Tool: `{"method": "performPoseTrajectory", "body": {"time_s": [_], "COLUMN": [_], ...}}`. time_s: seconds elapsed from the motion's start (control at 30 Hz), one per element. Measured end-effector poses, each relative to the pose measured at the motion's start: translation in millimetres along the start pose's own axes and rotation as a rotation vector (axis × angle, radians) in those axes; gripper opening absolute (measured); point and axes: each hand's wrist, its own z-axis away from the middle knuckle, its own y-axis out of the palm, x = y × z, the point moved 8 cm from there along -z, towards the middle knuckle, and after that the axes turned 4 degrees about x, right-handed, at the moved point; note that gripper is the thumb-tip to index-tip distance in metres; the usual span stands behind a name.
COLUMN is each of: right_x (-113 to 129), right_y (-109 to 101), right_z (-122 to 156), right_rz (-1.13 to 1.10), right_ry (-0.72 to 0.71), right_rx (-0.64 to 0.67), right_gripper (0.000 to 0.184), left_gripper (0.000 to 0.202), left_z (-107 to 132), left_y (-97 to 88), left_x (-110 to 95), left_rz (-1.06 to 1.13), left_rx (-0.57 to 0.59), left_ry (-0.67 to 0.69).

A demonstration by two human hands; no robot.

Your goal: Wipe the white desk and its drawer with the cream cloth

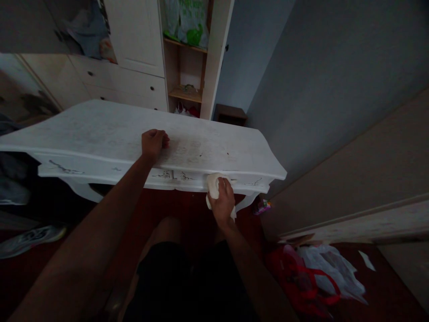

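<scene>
A white table (110, 123) with drawers stands in front of me, its top smudged with dark marks. My right hand (222, 201) grips a cream-white cloth (212, 185) and presses it to the drawer front, right of the middle. Part of the cloth hangs below my fingers. On the tabletop near the front edge rests my left hand (154, 143), its fingers curled in and nothing visible in them. Dark carved-looking branch patterns (164, 175) mark the drawer fronts between my hands.
A white cabinet (134, 40) with drawers and open shelves holding plastic bags (191, 22) stands behind the table. A grey wall (335, 80) is at the right. Red and clear bags (325, 268) lie on the floor at lower right; a shoe (33, 237) lies at left.
</scene>
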Motion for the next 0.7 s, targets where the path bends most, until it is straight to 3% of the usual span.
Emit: {"method": "performPoseTrajectory", "body": {"time_s": [0.2,0.33,0.43,0.6,0.7], "right_x": [36,66,79,79,64], "right_y": [36,63,74,80,77], "right_z": [-8,-11,-11,-4,2], "right_rz": [-0.034,0.002,0.012,0.023,0.022], "right_ry": [0.014,-0.097,-0.16,-0.267,-0.276], "right_rx": [0.181,0.355,0.398,0.463,0.5], "right_gripper": [0.051,0.049,0.049,0.052,0.057], "left_gripper": [0.017,0.017,0.015,0.014,0.014], "left_z": [-4,-4,-3,-3,-4], "left_y": [-2.5,-1.4,-0.8,-1.3,-1.5], "left_x": [4,5,4,4,5], "left_rz": [0.012,0.0,0.011,0.031,0.044], "left_rx": [-0.003,0.011,0.014,0.016,0.024], "left_ry": [0.017,0.017,0.011,0.007,0.013]}}
